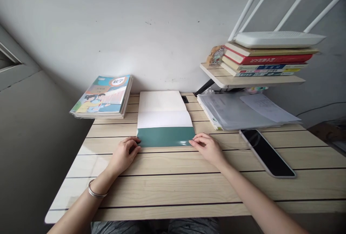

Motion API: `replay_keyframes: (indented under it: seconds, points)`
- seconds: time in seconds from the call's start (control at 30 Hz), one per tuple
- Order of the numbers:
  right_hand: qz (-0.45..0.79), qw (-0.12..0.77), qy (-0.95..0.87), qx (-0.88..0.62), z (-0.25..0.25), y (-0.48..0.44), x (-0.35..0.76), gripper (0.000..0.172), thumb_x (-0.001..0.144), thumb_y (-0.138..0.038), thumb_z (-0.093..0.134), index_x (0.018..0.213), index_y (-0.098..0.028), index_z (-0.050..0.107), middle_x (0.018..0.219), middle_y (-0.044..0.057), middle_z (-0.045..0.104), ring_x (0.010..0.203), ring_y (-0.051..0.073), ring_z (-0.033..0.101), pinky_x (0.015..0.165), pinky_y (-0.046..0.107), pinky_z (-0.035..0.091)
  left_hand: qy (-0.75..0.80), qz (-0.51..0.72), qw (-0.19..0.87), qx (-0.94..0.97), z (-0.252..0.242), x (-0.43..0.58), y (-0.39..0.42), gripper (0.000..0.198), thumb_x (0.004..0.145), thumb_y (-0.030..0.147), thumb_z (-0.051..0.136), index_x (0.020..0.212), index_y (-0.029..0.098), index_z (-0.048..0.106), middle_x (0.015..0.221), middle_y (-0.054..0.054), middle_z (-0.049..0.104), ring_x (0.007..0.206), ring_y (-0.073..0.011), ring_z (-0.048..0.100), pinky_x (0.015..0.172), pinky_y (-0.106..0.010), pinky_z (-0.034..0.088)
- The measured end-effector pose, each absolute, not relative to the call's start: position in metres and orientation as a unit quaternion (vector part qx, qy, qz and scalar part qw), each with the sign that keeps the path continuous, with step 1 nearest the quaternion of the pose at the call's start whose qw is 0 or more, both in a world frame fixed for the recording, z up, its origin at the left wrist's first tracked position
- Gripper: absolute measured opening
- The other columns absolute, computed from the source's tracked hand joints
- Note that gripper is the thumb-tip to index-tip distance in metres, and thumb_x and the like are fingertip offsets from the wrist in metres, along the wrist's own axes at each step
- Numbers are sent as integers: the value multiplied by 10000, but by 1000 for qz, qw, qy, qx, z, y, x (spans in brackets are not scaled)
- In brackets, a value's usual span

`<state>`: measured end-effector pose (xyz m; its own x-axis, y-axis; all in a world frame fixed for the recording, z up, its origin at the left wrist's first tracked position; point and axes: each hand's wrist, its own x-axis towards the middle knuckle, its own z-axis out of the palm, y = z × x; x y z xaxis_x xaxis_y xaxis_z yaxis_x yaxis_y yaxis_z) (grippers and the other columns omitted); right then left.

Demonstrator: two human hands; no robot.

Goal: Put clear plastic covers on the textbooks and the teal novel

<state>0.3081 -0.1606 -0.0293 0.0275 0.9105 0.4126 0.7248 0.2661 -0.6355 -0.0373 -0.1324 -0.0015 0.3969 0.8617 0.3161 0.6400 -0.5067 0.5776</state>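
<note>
A book lies open flat on the desk in front of me, with blank white pages showing. Along its near edge runs a glossy dark green cover flap. My left hand is closed in a pinch at the flap's left near corner. At the opposite corner, my right hand has thumb and fingers pressed together on the flap's edge. What looks like a clear plastic film extends to the right of my right hand; its outline is faint.
Several textbooks are stacked at the back left. To the right lie a phone and a pile of papers in clear folders. A raised shelf above them bears stacked books and a white router.
</note>
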Motion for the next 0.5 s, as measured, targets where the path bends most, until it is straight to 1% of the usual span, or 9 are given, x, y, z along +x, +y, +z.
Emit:
replay_keyframes:
  seconds: [0.1,0.33,0.5]
  points:
    - [112,402,-684,-598,-30,-160,307,362,840,-457,554,583,-210,616,735,57,636,690,194,620,634,330,499,469,299,174,813,-1,-35,-133,222,862,290,509,659,201,526,981,-68,666,871,-186,642,774,-337,531]
    - [101,405,-678,-605,-35,-160,305,321,841,-396,562,580,-212,590,731,48,620,709,191,610,656,326,490,481,306,162,806,-3,-32,-132,240,862,272,500,632,205,516,935,-59,653,836,-184,639,755,-328,526]
    - [91,404,-679,-606,-35,-159,303,316,836,-389,568,574,-213,563,730,46,615,695,191,600,653,331,482,489,300,145,806,-2,-28,-132,258,858,268,498,608,204,491,911,-63,626,781,-182,627,723,-331,517]
